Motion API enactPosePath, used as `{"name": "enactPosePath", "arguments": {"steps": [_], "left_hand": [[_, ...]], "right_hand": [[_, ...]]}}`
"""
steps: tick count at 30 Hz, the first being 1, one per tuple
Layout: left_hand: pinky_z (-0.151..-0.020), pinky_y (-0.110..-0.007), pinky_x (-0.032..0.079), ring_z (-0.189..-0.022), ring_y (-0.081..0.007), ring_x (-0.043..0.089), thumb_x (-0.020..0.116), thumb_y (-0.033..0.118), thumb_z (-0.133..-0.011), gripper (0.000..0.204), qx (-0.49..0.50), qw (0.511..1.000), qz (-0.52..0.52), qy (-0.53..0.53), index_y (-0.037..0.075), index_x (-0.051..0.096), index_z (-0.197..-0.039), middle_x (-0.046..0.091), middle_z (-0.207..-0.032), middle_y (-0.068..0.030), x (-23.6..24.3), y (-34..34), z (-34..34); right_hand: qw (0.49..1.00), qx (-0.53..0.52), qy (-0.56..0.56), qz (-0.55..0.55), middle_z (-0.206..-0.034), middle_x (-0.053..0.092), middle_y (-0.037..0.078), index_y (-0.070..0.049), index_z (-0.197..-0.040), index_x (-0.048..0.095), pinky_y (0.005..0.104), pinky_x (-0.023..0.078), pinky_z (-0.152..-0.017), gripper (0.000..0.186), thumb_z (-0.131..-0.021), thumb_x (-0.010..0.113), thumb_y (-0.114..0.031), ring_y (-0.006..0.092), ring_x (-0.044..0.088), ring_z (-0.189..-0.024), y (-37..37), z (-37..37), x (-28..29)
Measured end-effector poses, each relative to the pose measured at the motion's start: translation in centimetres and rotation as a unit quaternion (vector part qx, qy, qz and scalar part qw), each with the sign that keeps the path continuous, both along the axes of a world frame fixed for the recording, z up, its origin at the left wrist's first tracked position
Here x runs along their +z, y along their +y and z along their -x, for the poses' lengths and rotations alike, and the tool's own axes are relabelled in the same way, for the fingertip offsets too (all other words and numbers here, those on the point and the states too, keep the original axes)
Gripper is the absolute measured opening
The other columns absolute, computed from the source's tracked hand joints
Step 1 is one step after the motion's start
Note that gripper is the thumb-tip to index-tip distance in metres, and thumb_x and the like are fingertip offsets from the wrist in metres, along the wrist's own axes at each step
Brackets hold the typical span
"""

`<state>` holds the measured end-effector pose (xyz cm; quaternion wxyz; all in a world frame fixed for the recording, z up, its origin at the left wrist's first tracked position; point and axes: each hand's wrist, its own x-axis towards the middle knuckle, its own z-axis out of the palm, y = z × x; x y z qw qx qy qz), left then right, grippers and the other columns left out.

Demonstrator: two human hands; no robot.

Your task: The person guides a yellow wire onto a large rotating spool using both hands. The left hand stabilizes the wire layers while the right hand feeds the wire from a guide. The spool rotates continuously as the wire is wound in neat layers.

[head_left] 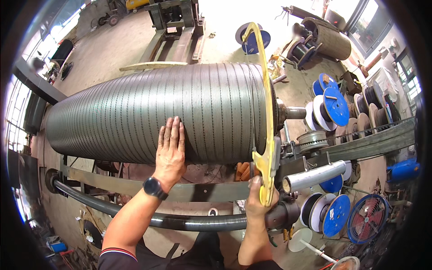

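A large grey metal roller (pixel 121 108), ringed with fine grooves or close-wound wire, lies across the view in front of me. My left hand (pixel 170 150) rests flat on its near side, fingers stretched out and held close together, a dark watch on the wrist. Wrapped round the handle of a yellow hacksaw (pixel 268 108) is my right hand (pixel 261 198). The saw's frame reaches away from me over the roller's right end. Its thin blade runs along the grooved surface there; I cannot tell how deep it sits.
A black bar (pixel 198 222) and a steel beam (pixel 198 192) cross between me and the roller. A silver tube (pixel 315 176) lies right of the saw. Blue-flanged spools (pixel 336 106) and a fan (pixel 367 218) stand at the right. Beyond the roller are forklift forks (pixel 184 44).
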<state>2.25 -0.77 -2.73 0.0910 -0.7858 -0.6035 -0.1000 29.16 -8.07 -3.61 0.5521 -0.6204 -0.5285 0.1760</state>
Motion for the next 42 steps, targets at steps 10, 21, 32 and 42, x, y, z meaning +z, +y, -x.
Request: {"name": "enactPosePath", "arguments": {"steps": [10,21,32,42], "left_hand": [[-0.134,-0.052,0.011,-0.164,-0.0385,0.011,0.056,-0.002,-0.085,0.083,0.026,0.999,-0.035,0.026,-0.011,0.026,-0.162,0.016,-0.175,-0.0243,-1.6,-0.9,-0.4],[-0.133,-0.054,0.011,-0.163,-0.0440,0.010,0.065,0.002,-0.082,0.094,-0.020,0.999,-0.019,0.037,-0.013,0.019,-0.162,0.013,-0.174,-0.0290,-2.2,-1.1,0.2],[-0.132,-0.055,0.017,-0.161,-0.0456,0.019,0.069,0.013,-0.084,0.089,-0.011,0.990,-0.090,0.111,-0.014,0.029,-0.159,0.022,-0.171,-0.0302,-5.2,-2.2,0.9],[-0.132,-0.055,0.015,-0.162,-0.0448,0.017,0.076,0.019,-0.083,0.096,0.007,0.992,-0.081,0.101,-0.012,0.029,-0.160,0.018,-0.173,-0.0289,-6.8,-3.0,1.0]], "right_hand": [[0.998,0.034,-0.046,-0.008,-0.072,0.065,0.018,0.002,-0.090,0.065,0.0439,0.052,-0.057,0.011,-0.092,0.070,-0.007,0.0373,0.067,-0.060,-3.0,-1.5,-1.7],[0.999,0.021,-0.046,0.007,-0.072,0.066,0.018,0.003,-0.093,0.067,0.0436,0.055,-0.062,0.010,-0.092,0.069,-0.007,0.0388,0.069,-0.063,-4.5,-1.4,-0.9],[0.998,0.029,-0.053,-0.002,-0.072,0.068,0.017,0.003,-0.093,0.067,0.0416,0.056,-0.059,0.011,-0.089,0.073,-0.005,0.0367,0.070,-0.061,-5.8,-1.8,-2.3],[0.997,0.051,-0.044,-0.022,-0.069,0.064,0.015,0.002,-0.088,0.065,0.0415,0.054,-0.060,0.010,-0.091,0.071,-0.006,0.0356,0.068,-0.061,-2.4,-1.8,-0.9]]}}
